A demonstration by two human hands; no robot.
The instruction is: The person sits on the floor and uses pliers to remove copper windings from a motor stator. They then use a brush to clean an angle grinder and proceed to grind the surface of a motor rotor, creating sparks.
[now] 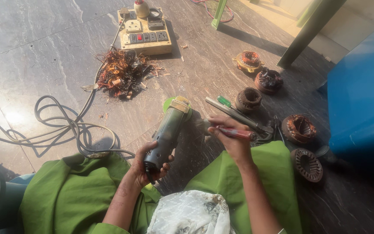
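Evidently the angle grinder is being opened or checked, judging by the tools at hand. It lies tilted between the knees, disc end on the floor. The left hand reaches forward with fingers wrapped tight round its rear grip. The right hand, wrist bent inward, pinches a red-handled screwdriver pointing toward the grinder's head. Bringing the tip to a screw would probably need the body held steady. Wound stators lie at the right.
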